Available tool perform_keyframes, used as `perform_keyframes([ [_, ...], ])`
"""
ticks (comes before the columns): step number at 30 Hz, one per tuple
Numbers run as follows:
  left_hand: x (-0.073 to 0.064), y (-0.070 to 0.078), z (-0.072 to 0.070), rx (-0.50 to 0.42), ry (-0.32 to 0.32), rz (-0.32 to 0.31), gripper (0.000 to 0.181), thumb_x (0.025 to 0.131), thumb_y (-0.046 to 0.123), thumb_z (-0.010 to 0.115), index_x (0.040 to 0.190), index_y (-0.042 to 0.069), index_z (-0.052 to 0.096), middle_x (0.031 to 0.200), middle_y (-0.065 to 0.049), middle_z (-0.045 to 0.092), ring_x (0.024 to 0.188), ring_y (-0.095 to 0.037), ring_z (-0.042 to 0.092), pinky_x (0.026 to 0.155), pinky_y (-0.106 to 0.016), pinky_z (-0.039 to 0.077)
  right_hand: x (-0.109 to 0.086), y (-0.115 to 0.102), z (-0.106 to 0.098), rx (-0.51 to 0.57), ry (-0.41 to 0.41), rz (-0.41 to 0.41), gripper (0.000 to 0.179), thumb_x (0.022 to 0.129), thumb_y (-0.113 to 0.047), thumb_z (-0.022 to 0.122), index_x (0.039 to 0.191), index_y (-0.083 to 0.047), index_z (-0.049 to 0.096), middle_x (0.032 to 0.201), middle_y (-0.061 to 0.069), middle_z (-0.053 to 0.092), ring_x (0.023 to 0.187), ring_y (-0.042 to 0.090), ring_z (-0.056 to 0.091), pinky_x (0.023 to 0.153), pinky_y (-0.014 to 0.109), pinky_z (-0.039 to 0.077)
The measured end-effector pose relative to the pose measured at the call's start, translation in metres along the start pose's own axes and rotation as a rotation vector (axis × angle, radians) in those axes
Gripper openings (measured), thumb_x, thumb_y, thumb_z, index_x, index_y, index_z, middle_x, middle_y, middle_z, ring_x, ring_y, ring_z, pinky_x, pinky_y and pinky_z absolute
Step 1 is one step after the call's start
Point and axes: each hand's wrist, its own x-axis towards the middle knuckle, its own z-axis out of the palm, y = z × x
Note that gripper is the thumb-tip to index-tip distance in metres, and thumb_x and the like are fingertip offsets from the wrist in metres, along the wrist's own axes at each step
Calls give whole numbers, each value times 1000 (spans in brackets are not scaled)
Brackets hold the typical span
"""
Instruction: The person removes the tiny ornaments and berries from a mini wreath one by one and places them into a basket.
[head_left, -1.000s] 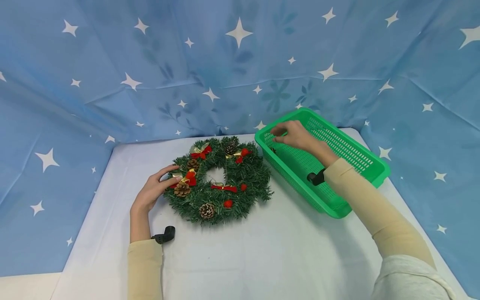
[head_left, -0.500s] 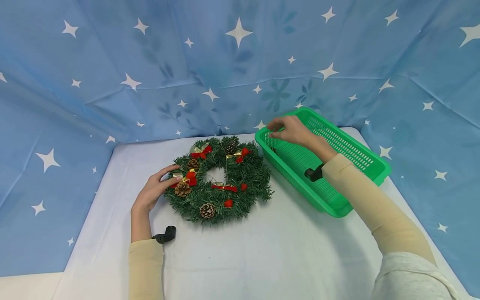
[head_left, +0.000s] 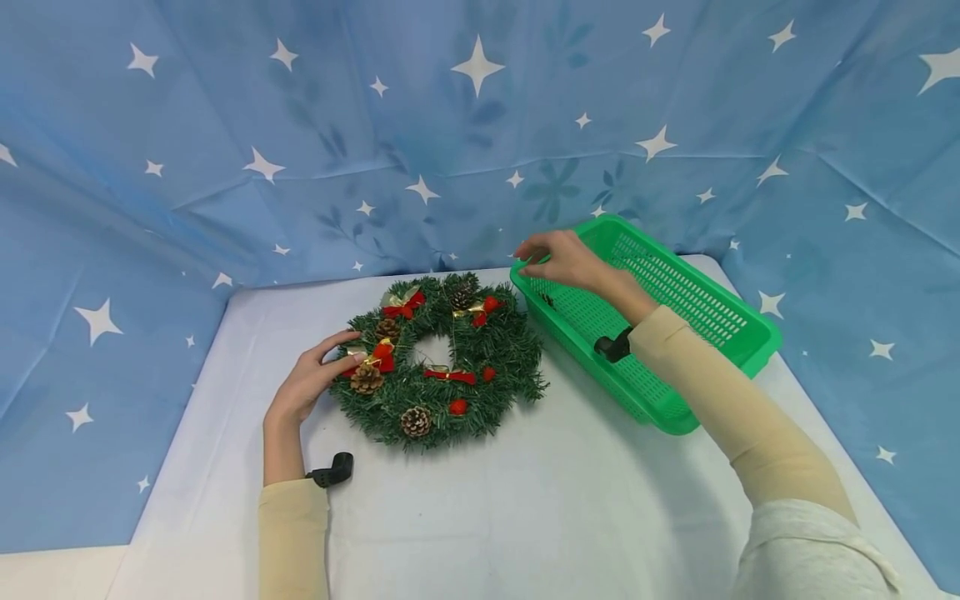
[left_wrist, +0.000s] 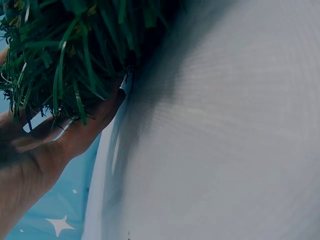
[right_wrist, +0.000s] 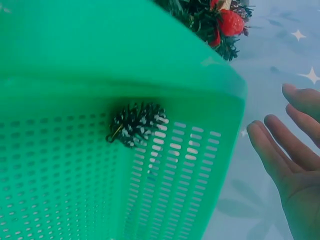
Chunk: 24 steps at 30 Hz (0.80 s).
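A green Christmas wreath (head_left: 512, 358) lies on the white table, trimmed with red bows, red berries and brown pine cones (head_left: 416, 422). My left hand (head_left: 303, 385) grips its left edge, and in the left wrist view the fingers (left_wrist: 85, 132) pass beneath the green needles. Over the far left end of a green basket (head_left: 720, 293) hovers my right hand (head_left: 566, 260), with fingers loosely bent. Nothing shows between those fingers in the right wrist view. One snow-tipped pine cone (right_wrist: 137, 124) with a small loop sits in the basket's corner, apart from the hand.
The basket stands slanted at the back right, close to the wreath's right side. Blue cloth (head_left: 420, 108) with white stars hangs behind and at both sides. White tablecloth (head_left: 480, 525) stretches in front of the wreath.
My right hand has shifted left and slightly up, toward the basket's far left corner. The left hand and the wreath have stayed in place.
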Motion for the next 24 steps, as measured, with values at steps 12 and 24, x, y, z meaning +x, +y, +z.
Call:
perform_keyframes([
  [12,-2,2,2,-9,-5,2,69,100,36,69,160,17,40,173,-9,11,158,-42,11,120,-72,20,16,-11,16,17,-37,-13,36,97,-17,74,129,-3,69,127,17,71,114,31,70,93,45,59],
  [24,-2,2,2,3,7,-3,67,100,38,69,158,18,43,173,-10,13,158,-41,11,121,-71,19,26,-18,33,33,-54,-11,35,97,-13,73,131,-5,69,126,15,72,114,30,70,93,45,59],
])
